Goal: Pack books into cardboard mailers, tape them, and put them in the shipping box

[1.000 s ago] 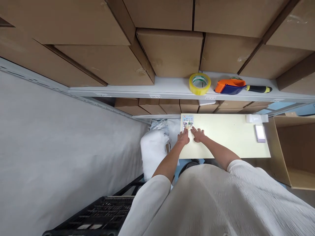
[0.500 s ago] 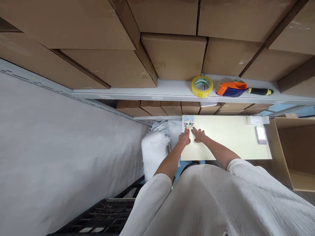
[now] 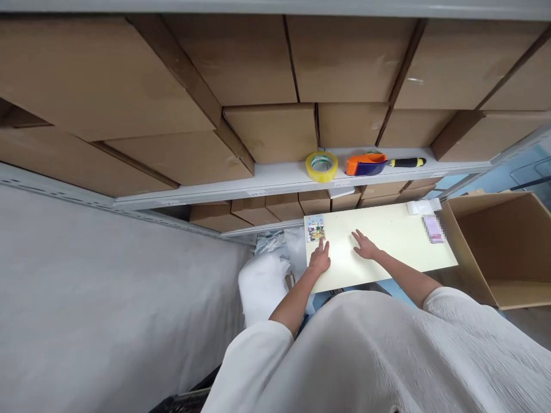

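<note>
Pale tabletop (image 3: 396, 241): left hand (image 3: 319, 262) at card (image 3: 315, 227), contact unclear; right hand (image 3: 365, 247) apart; grips open, empty; purple item (image 3: 433, 229) pixelated.

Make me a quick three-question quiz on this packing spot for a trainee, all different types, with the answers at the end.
1. Which thing is nearest the left hand?
A) the open carton
B) the printed card
C) the pixelated purple item

2. True or false: the right hand holds nothing.

3. Put these shelf items in order, left to right: the orange-and-blue dispenser, the black-and-yellow handle, the yellow tape roll.

Key: 1. B; 2. True; 3. Tape roll, dispenser, handle.
</note>
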### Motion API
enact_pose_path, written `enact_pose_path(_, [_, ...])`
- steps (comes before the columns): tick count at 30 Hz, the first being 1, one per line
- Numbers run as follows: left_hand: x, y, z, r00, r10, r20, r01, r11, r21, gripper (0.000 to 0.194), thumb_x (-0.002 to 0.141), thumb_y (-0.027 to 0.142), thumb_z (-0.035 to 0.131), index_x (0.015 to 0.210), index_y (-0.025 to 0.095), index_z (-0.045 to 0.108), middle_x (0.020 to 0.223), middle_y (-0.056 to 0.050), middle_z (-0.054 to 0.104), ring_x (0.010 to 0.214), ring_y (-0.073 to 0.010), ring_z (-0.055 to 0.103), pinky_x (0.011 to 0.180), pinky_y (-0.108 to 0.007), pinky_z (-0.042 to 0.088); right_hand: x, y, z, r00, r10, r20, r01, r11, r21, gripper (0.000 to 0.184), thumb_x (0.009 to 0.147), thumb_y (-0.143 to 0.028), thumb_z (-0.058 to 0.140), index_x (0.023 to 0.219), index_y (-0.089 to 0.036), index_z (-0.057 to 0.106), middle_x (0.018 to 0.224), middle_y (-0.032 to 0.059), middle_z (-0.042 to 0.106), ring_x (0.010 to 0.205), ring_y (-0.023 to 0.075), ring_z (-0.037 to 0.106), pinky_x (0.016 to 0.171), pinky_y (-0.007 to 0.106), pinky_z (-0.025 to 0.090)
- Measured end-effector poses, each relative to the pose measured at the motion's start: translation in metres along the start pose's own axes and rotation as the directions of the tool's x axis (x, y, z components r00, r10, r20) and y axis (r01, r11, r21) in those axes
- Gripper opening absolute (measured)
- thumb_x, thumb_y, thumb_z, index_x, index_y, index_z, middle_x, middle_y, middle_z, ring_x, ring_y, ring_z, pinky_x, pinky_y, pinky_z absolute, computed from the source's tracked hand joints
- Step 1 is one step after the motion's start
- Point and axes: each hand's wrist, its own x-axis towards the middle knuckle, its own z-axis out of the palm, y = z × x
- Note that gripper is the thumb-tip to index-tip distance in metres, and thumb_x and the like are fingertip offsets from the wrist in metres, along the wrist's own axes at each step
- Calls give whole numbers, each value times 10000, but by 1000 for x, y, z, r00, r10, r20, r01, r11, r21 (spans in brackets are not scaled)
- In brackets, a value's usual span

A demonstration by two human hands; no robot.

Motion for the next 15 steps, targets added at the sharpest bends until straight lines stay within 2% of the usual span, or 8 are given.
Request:
enact_pose_path(4, [-5, 31, 2, 999, 31, -39, -32, 999, -24, 795, 991, 269, 532, 1746, 213, 287, 1871, -138, 46, 1600, -396, 430, 1269, -512, 410, -24, 44, -26, 978, 9, -210, 2, 999, 53, 752, 1035, -340, 461, 1749, -156, 317, 1842, 173, 183, 1624, 372, 359, 1294, 513, 352])
enact_pose_path(7, [-6, 50, 4, 995, 47, -82, -55, 995, -89, 722, 1028, 271, 500, 1727, 212, 329, 1855, -133, 181, 1654, -330, 360, 1312, -462, 370, -41, 71, -64, 913, -21, -408, 53, 996, 68, 668, 1049, -341, 411, 1696, -175, 430, 1787, 174, 325, 1602, 364, 385, 1303, 553, 341])
enact_pose_path(11, [-2, 78, 9, 989, 63, -134, -84, 984, -155, 626, 1045, 265, 488, 1663, 178, 441, 1805, -149, 331, 1677, -258, 320, 1350, -412, 320, -61, 101, -141, 738, -73, -671, 124, 992, 28, 605, 1068, -370, 375, 1632, -216, 530, 1662, 167, 501, 1551, 381, 430, 1294, 580, 351])
enact_pose_path(15, [7, 114, 15, 981, 93, -171, -123, 976, -177, 596, 1038, 249, 498, 1631, 197, 485, 1769, -136, 409, 1672, -251, 333, 1364, -461, 310, -66, 125, -227, 546, -165, -821, 199, 978, -64, 548, 1053, -370, 424, 1551, -227, 605, 1533, 173, 612, 1448, 385, 517, 1235, 604, 399])
